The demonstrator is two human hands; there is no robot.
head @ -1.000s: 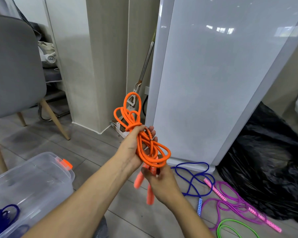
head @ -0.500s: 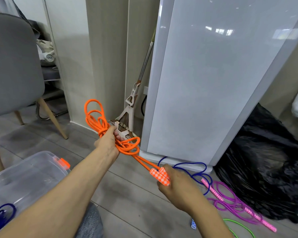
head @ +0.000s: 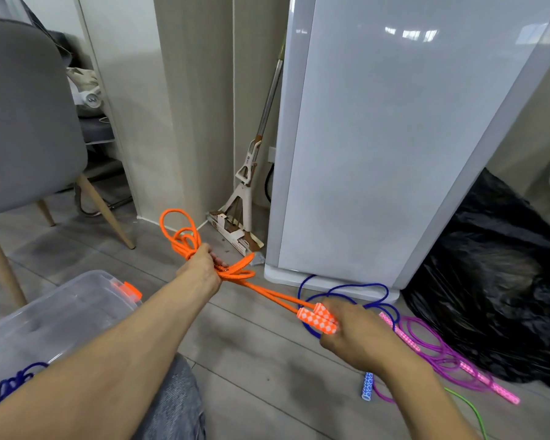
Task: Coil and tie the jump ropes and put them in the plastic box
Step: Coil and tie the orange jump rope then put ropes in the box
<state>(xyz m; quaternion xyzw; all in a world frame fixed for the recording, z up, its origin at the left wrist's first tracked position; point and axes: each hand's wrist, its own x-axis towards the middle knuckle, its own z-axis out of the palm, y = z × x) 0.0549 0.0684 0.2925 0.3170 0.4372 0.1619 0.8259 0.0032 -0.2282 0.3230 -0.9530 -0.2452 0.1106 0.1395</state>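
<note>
The left grip [head: 204, 269], mid-frame in the head view, is closed tight round the bunched middle of the orange jump rope [head: 240, 270], and the right grip [head: 354, 339], at lower right, is wrapped round its two orange-and-white checked handles [head: 318, 319]. The rope's loops stick out up and left beyond the left fist, and two strands run straight from fist to handles above the floor. At lower left the clear plastic box [head: 61, 315] holds a dark blue coil [head: 11, 381]; a blue rope [head: 367, 384], a purple rope [head: 400, 334] and a green rope [head: 472, 411] lie loose on the floor at lower right.
</note>
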